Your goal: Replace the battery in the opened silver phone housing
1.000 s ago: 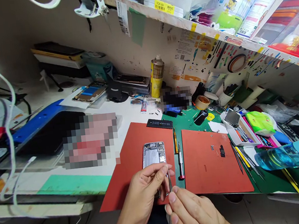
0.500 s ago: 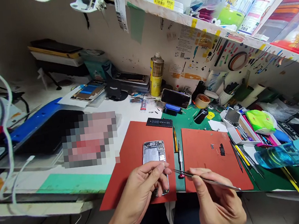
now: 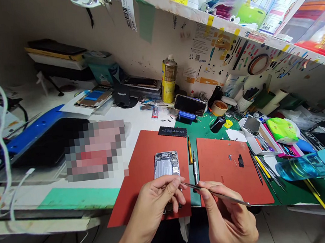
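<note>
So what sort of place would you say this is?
Most likely a phone repair bench: an opened phone lies on a red mat, with a loose battery beyond it and two slim screwdrivers beside the mat.

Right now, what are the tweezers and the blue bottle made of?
The tweezers look like metal, probably steel: they're thin, grey and a little shiny. The blue bottle looks like smooth, glossy plastic because its side is see-through, though it could be glass.

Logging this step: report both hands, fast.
Left hand: closed in a pinch; whether it holds anything can't be told.
Right hand: closed, holding tweezers.
</note>
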The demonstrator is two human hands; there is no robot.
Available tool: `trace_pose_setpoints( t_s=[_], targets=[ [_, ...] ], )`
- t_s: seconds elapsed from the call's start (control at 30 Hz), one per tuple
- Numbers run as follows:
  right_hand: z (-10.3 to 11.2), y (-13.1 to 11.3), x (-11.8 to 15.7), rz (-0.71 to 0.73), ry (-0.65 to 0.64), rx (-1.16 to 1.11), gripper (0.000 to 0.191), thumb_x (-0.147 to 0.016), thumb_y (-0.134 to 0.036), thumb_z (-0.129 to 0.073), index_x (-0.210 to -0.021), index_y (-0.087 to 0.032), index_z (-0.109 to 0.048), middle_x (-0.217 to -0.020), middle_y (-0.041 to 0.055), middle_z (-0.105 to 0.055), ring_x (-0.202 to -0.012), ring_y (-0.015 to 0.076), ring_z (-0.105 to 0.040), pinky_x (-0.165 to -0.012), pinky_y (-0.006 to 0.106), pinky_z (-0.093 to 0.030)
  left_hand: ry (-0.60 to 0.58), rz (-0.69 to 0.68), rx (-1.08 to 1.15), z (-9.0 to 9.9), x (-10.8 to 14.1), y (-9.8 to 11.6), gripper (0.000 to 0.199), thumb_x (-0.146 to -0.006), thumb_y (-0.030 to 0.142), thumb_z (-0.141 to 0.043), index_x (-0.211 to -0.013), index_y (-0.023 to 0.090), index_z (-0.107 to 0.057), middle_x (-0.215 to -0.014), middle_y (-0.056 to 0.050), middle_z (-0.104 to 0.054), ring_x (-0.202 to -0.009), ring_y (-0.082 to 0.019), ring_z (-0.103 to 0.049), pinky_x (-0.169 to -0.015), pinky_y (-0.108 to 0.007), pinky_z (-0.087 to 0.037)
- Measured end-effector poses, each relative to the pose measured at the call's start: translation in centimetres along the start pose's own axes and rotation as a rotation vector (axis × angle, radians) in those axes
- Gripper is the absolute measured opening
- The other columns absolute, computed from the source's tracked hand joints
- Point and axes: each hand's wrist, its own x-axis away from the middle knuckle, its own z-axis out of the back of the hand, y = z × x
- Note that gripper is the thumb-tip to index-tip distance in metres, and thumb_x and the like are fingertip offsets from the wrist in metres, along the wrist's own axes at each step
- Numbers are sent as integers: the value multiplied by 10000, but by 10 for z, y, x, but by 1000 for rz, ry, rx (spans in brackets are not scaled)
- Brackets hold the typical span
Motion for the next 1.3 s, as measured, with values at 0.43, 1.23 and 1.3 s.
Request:
trace_pose_setpoints(
  t_s=[0.43,1.23,1.3],
  targets=[
    [1,0,2,21,-4,29,362,-903,93,-734,-1182,-138,-747,-1010,56,-822,-876,194,-836,-812,288,-735,16,-24,-95,-1,5,4,579,-885,685,-789,-1070,138,-827,-685,-55,-737,-516,-140,-638,-516,-249,-539],
    [-60,51,-78,-383,-360,184,211,-973,-368,-731,-837,-208,-708,-711,4,-783,-589,151,-699,-562,257,-505,190,-802,-1399,62,-24,16,398,-1070,158,-432,-1399,157,-656,-1230,-120,-715,-1201,-292,-653,-1161,-576,-532],
    [-62,50,-74,-378,-370,147,205,-976,-365,-734,-846,-209,-706,-716,8,-785,-608,159,-722,-578,259,-537,221,-810,-1390,61,-21,15,381,-1080,157,-425,-1375,155,-666,-1223,-131,-705,-1200,-297,-654,-1098,-553,-569]
  ],
)
